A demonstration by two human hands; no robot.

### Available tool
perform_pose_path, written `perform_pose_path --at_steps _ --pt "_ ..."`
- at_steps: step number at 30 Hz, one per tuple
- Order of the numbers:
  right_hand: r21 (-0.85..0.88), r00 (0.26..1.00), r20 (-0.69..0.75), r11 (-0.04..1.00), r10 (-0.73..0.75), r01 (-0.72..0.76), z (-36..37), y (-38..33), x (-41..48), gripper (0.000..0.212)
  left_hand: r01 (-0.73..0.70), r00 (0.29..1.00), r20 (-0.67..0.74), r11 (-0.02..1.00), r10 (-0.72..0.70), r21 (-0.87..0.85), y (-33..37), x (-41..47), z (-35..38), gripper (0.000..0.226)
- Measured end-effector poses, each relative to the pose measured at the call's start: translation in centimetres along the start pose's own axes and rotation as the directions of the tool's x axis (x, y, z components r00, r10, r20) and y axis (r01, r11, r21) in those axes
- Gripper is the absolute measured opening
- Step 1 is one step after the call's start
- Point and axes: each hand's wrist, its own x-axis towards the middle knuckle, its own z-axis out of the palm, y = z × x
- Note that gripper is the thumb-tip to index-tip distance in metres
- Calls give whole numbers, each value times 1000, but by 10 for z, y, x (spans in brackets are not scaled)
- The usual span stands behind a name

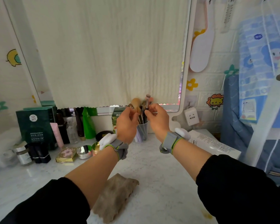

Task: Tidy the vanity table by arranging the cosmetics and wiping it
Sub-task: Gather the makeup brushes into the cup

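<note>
A translucent grey brush cup [142, 131] stands on the marble vanity top [160, 175] in front of the mirror, with several makeup brushes [141, 109] sticking up out of it. My left hand [126, 123] pinches the handle of a fluffy tan brush [136, 101]. Just to the right, my right hand [157, 120] pinches a slim brush with a pink tip [147, 101]. Both hands sit above the cup's rim. A brown wiping cloth [115, 196] lies on the table near me, partly under my left forearm.
Cosmetics crowd the back left: a dark green mask box [36, 126], a green tube [88, 123], a pink tube [57, 135], jars and a gold compact [66, 154]. A white box [213, 143] lies at the right. A cloth-covered mirror [103, 54] stands behind.
</note>
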Motion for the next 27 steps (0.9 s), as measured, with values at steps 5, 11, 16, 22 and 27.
perform_pose_path --at_steps 5,11,16,22,27 --pt "-134 999 29 991 -20 23 3 8 -5 4 34 999 13 998 -35 51 -3 -3 0 6" --pt "-229 994 -9 967 113 -112 10 19 -10 24 132 991 10 980 -134 148 -16 -14 0 13" --pt "-241 960 132 948 246 -210 17 28 -14 24 149 985 73 982 -158 115 -20 -24 2 30" --pt "-233 955 167 951 246 -205 16 25 -18 26 159 982 93 984 -166 75 -15 -31 6 35" --pt "-197 945 227 961 236 -193 12 22 -20 32 177 977 106 982 -184 68 -14 -35 6 38"
